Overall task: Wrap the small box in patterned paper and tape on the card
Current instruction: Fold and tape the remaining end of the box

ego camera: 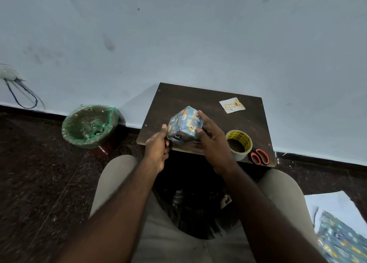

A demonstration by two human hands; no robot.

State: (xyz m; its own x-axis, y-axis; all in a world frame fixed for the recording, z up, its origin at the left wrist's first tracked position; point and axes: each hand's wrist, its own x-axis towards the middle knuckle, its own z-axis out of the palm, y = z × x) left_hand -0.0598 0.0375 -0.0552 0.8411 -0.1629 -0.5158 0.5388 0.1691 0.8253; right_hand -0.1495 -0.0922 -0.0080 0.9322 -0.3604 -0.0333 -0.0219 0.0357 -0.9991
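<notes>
The small box [184, 126], already covered in blue patterned paper, is held tilted on one corner just above the near edge of the dark wooden bench [178, 98]. The left hand [156, 149] has its grip closed on the box's lower left side, thumb up along the paper, while the right hand [213, 141] closes on its right side, the forefinger lying over the top edge and the thumb pressed to the near face. Farther back and to the right on the bench lies the card [232, 105], white with gold lettering, flat and well apart from the box. Near the right hand stands a roll of tape [239, 143], and just beside it, at the bench's near right corner, lie scissors with orange handles [259, 156]. Left of the bench a bin lined with a green bag [89, 125] sits on the dark floor. Spare patterned paper [341, 241] lies at the near right.
</notes>
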